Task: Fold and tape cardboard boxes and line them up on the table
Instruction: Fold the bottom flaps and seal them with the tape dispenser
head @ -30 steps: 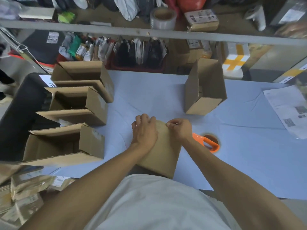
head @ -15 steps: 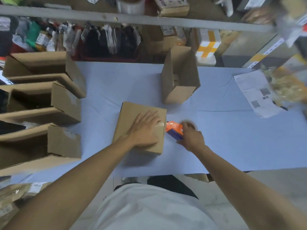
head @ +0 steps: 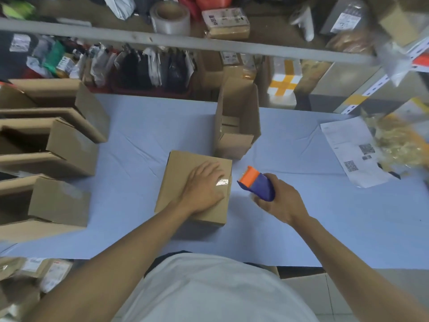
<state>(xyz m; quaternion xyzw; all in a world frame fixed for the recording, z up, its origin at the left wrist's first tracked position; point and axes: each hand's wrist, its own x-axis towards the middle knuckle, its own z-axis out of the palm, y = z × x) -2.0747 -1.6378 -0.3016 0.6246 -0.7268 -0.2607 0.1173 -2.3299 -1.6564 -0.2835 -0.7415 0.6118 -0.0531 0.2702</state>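
Head view: white shirt front fills the bottom, both bare forearms reach out over the pale blue cloth-covered table [head: 290, 228]. Left hand [head: 204, 189] lies flat, fingers straight and slightly spread, pressing on top of the closed brown cardboard box [head: 178, 180] at table centre; it grips nothing. Strip of clear shiny tape [head: 222, 182] sits just under the left fingertips, at the box's right edge. Right hand [head: 282, 198], just right of the box, is curled round the blue tape dispenser with orange front [head: 256, 184], held off the box, orange end pointing toward the left fingertips, not touching them. Beyond the left fingers, an open brown cardboard box with raised flaps [head: 236, 122] stands near the table's far edge. Well left of the left hand, three open brown cardboard boxes [head: 58, 159] lie in a row on their sides. Far right of the right hand, a white printed paper sheet with QR codes [head: 348, 147]. Behind the table, cluttered shelves with a grey tape roll [head: 170, 18].
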